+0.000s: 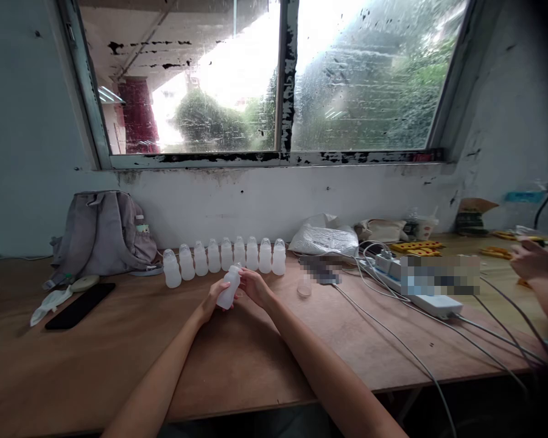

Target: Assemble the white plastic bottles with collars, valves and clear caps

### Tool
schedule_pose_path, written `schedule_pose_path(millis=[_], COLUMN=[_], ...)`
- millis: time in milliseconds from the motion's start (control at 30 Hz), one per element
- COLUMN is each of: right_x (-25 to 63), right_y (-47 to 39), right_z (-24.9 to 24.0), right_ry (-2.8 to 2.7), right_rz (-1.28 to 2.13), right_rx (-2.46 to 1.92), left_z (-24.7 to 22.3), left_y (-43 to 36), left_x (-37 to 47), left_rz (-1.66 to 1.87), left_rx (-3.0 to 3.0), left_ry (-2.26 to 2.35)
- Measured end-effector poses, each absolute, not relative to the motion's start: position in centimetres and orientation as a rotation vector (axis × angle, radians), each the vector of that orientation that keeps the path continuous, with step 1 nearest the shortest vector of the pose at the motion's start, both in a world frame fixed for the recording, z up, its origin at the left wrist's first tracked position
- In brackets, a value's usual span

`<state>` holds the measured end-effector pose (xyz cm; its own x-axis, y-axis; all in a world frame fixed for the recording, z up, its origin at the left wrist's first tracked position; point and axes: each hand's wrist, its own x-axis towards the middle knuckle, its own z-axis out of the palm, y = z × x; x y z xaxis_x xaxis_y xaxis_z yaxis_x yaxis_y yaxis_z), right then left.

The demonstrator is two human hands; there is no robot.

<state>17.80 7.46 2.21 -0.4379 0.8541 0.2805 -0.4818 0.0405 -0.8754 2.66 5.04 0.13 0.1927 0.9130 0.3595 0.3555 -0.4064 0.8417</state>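
A frosted white baby bottle [229, 288] is tilted above the wooden table, its top leaning to the right. My left hand [213, 300] is wrapped round the bottle's body. Closed at the bottle's top end is my right hand [254, 286], and its fingers partly cover the neck and teat. Behind both hands stands a row of several similar baby bottles [201, 258], upright with clear domed caps on. To the right of my right hand, a loose clear cap [304, 288] rests on the table.
A grey backpack [101, 234], a black phone [81, 306] and a white pouch-like item [50, 304] are at the left. On the right lie a plastic-wrapped package [325, 234], a white power strip [433, 302] and trailing cables. Another person's hand [536, 261] shows at far right.
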Motion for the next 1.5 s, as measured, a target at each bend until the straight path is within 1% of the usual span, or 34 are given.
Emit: schedule_pose_path(millis=[67, 233, 467, 600, 667, 733, 767, 867, 933, 1133, 1233, 1333, 1400, 1500], right_x=[17.8, 18.0, 18.6, 18.6, 18.6, 18.7, 18.7, 18.8, 18.9, 20.1, 21.4, 22.8, 23.6, 24.9], right_y=[7.6, 8.4, 8.5, 8.7, 8.9, 9.1, 9.1, 9.5, 9.7, 9.2, 8.1, 7.2, 6.9, 7.0], right_z=[2.1, 1.7, 1.8, 2.0, 2.1, 2.1, 1.9, 0.8, -0.1, -1.7, -1.5, -1.1, -0.7, 0.1], right_ry=[-1.218, -1.171, -1.273, -1.301, -1.368, -1.526, -1.642, -1.881, -1.894, -1.921, -2.181, -2.436, -2.366, -2.065], right_rz=[1.593, 1.555, 1.629, 1.589, 1.513, 1.323, 1.140, 0.433, 0.139, -0.079, -0.205, -0.483, -0.580, -0.552], right_rx=[-0.438, -0.448, -0.419, -0.402, -0.409, -0.480, -0.569, -0.923, -1.080, -1.198, -1.055, -0.921, -1.022, -1.327], left_z=[0.2, 0.8, 1.3, 0.9, 0.7, 0.4, 0.1, -0.5, -0.8, -1.2, -1.1, -1.0, -0.7, -0.4], left_y=[4.9, 4.5, 3.7, 4.0, 4.2, 4.4, 4.6, 5.2, 5.7, 6.0, 5.5, 5.2, 5.0, 4.7], left_x=[3.2, 4.2, 4.7, 4.9, 5.0, 4.8, 4.6, 3.4, 2.5, 1.8, 2.4, 2.9, 3.0, 3.0], left_rz=[1.191, 1.332, 1.097, 1.201, 1.262, 1.297, 1.313, 1.335, 1.320, 1.310, 1.316, 1.295, 1.278, 1.245], left_rx=[1.794, 1.707, 1.743, 1.783, 1.826, 1.940, 2.017, 2.209, 2.238, 2.207, 2.318, 2.433, 2.476, 2.486], left_ry=[1.264, 1.515, 1.263, 1.327, 1.405, 1.511, 1.578, 1.787, 1.889, 1.996, 1.868, 1.757, 1.758, 1.796])
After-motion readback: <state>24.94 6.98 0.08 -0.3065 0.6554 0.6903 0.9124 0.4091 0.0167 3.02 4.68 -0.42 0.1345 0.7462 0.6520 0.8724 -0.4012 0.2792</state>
